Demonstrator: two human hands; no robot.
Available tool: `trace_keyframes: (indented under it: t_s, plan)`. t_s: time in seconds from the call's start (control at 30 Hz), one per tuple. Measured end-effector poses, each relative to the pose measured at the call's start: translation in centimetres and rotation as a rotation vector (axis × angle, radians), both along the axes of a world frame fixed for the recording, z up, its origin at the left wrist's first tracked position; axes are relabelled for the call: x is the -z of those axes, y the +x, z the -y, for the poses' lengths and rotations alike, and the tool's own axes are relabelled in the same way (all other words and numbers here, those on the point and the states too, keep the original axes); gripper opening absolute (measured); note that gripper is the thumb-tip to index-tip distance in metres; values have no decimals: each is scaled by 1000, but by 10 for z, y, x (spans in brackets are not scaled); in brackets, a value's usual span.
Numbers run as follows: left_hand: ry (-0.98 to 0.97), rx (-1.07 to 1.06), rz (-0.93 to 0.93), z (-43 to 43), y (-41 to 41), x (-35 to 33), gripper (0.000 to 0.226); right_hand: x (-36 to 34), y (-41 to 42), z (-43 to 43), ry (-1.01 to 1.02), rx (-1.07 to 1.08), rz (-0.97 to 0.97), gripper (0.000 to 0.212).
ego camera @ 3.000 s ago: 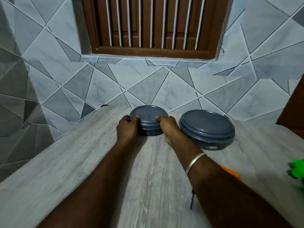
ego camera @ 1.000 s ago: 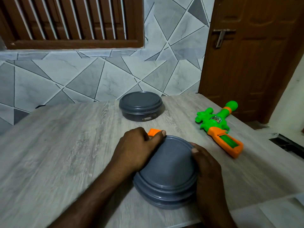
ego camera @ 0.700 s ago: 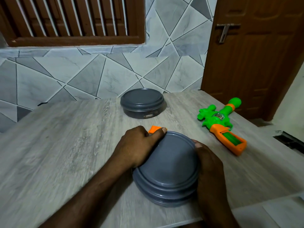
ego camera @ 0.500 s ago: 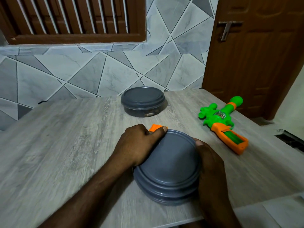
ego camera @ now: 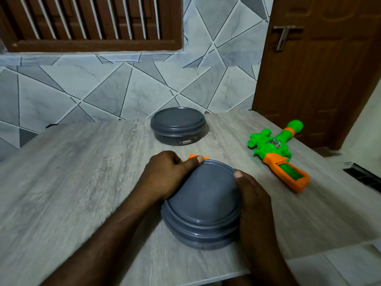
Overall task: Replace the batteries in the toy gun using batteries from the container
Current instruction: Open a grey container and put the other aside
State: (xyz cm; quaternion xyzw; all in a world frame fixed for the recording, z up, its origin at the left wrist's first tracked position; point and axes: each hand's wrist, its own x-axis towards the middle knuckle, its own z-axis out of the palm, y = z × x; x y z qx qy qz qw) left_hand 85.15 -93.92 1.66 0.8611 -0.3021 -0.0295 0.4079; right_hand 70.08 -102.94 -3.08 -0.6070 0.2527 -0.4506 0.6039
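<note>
Fingers of the left hand are curled against the left side of the near container, and the left thumb is laid along the far-left rim of its lid. The right hand is wrapped round the right side of the same container. Its thumb is pressed on the far-right rim of the lid, and its remaining fingers are hidden behind the wall of the container. The near container is thus gripped from both sides. It is dark grey and round, its lid is seated, and it is stood on the table close to the front edge.

A small orange piece is seen just beyond the near container, directly behind the left thumb. Most of it is hidden, so it cannot be identified.

The far container, of the same colour and form and also lidded, is placed well beyond the near container, close to the tiled wall.

The toy gun, green and orange, is laid flat on the table to the right of the near container and slightly beyond it, apart from the right hand. Its orange end is turned toward the front edge and its green end toward the door, which is located beyond and to the right of the near container.
</note>
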Motion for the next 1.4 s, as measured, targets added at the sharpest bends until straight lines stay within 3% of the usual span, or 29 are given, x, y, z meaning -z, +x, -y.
trace_keyframes:
  t_s: [0.47, 0.63, 0.8, 0.97, 1.1, 1.23, 1.4]
  plan:
    - [-12, 2, 35, 11, 12, 4, 63, -4, 7, 8, 28, 6, -7, 21]
    - [-18, -5, 79, 9, 12, 3, 65, -3, 10, 5, 99, -14, -24, 58]
    - [-82, -27, 114, 8, 10, -1, 62, -5, 9, 8, 160, -60, -11, 53]
    - [-224, -23, 40, 1, 9, -3, 61, -8, 6, 10, 270, -150, -2, 67]
    - [-291, -6, -30, -1, 12, -2, 63, -6, 5, 9, 242, -75, 6, 50]
    - [-428, -38, -222, -4, 18, -1, 64, 0, 3, 14, 120, -6, -93, 31]
    - [-611, -30, -398, -12, 29, -3, 97, 2, -2, 22, 124, -7, -117, 45]
